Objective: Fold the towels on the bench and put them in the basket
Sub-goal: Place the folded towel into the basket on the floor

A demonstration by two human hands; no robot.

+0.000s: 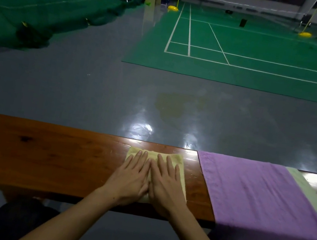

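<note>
Yellow towel (176, 160), folded into a small rectangle, lying flat on the wooden bench (42, 155) directly under both hands, with only its far edge and its right strip showing beyond and beside the fingertips. Left hand (131, 178) flat on the left half of the cloth, fingers (138, 155) straight and a little spread, palm down, pressing and holding nothing. Right hand (165, 186) flat on the right half in the same way, fingers (168, 162) straight and spread, pressing and holding nothing. Thumbs and inner edges of the two hands touching along the middle of the towel. Near edge of the cloth hidden under the palms and wrists. To the right of the right fingers, apart from the yellow towel by a bare strip of wood, a purple towel (262, 196) spread wide over the bench, its near part hanging over the front edge. Under its far right side, a pale green towel (308, 195), only a narrow band visible. To the left of the left fingers, bare glossy wood. Beyond the fingertips, past the bench, a grey shiny floor (94, 98), then a green badminton court (269, 54) with white lines and a yellow net post base (173, 8). Dark trousers (16, 222) at the bottom, below both forearms.
</note>
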